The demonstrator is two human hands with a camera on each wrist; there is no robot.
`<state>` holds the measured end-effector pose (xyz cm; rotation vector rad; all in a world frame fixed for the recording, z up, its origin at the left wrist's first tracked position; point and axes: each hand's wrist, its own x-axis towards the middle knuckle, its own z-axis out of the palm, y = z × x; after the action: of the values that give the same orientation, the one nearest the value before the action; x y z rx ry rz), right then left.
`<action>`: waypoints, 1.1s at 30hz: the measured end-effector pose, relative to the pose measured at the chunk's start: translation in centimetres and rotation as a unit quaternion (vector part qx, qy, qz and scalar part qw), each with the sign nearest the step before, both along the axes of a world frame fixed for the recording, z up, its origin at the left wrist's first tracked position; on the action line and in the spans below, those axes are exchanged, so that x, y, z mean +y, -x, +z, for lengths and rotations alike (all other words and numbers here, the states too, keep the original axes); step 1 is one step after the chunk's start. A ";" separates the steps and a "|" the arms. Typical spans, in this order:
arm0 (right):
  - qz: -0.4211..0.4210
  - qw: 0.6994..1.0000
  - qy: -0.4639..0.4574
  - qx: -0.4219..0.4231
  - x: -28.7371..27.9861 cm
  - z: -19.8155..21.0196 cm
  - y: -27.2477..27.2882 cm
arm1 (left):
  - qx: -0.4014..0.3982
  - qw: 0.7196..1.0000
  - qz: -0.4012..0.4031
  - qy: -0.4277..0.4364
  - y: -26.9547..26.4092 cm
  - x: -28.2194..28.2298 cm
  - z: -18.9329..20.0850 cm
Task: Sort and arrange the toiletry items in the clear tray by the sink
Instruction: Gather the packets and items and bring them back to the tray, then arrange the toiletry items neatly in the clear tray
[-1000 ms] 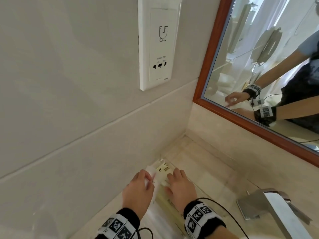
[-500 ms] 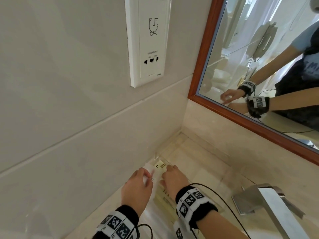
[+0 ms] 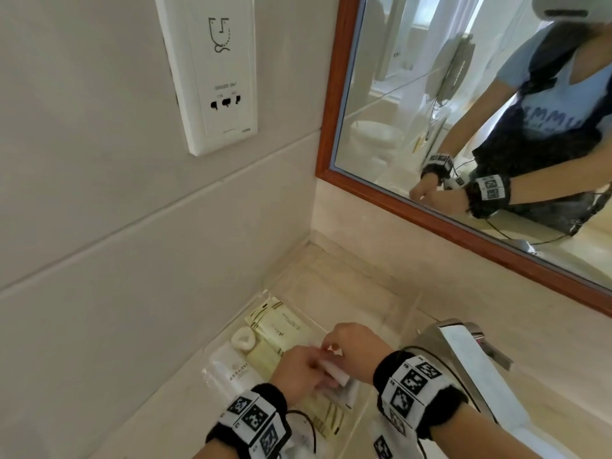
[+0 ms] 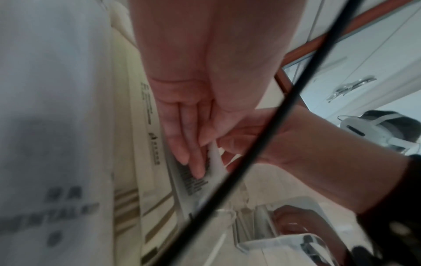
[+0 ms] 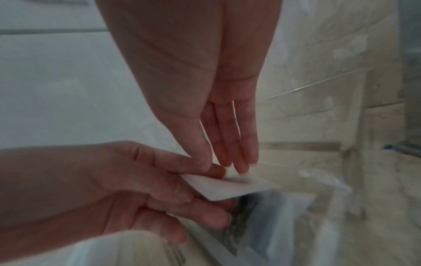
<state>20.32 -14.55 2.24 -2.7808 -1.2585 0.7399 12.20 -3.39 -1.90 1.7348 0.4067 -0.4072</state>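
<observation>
Both hands meet over the clear tray [image 3: 334, 294], sharing one small white sachet [image 3: 336, 372]. The left hand [image 3: 299, 372] has its thumb and curled fingers closed on one end of it; the right hand [image 3: 356, 346] pinches the other end between thumb and fingertips [image 5: 241, 162], the remaining fingers held straight and together. The sachet hangs slightly tilted, just above the packets lying in the tray.

Beneath the hands lie cream-coloured packets [image 3: 284, 326] with gold stripes, a small white round item [image 3: 243, 339] beside them, and a larger white wrapped pack [image 3: 231, 372] nearest the tiled wall. The tray sits on the beige stone counter [image 3: 447, 313] in the corner, with the chrome tap [image 3: 463, 356] just to its right. Above are a wood-framed mirror [image 3: 334, 94] and a white shaver socket [image 3: 215, 71].
</observation>
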 end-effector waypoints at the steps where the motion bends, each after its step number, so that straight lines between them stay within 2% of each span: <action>1: 0.004 1.000 0.015 0.003 -0.3 -0.2 0.4 | 0.002 1.000 -0.003 -0.009 -0.1 -0.1 0.0; 5: -0.003 0.999 0.036 -0.006 -0.7 -1.2 1.4 | 0.008 0.996 -0.070 -0.048 0.0 0.1 0.3; 7: -0.016 0.999 0.046 -0.016 -0.7 -1.5 1.7 | 0.021 0.994 -0.099 -0.037 0.1 0.3 0.8; 10: -0.025 0.997 0.069 -0.015 -0.6 -1.6 2.1 | 0.039 0.997 -0.066 -0.024 0.2 0.8 1.9; 14: -0.045 0.994 0.094 -0.023 -0.4 -1.7 2.8 | -0.044 0.985 -0.017 -0.163 0.0 1.9 2.3; 17: -0.046 0.994 0.087 -0.039 0.0 -1.4 3.0 | -0.071 0.966 -0.069 -0.241 0.3 2.1 2.4; 21: -0.061 0.994 0.078 -0.041 0.0 -1.4 3.5 | -0.058 0.957 -0.117 -0.258 0.9 1.3 1.7; 26: -0.085 0.991 0.092 -0.037 -0.2 -0.9 3.9 | -0.062 0.952 -0.111 -0.277 0.8 0.9 2.5; 33: -0.106 0.990 0.042 -0.077 -2.6 3.2 4.3 | -0.116 0.939 -0.075 -0.315 0.7 -0.8 5.9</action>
<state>15.99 -17.18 5.41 -3.0291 -0.9459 0.5887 11.54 -4.23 4.00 2.4200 0.2433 -0.1782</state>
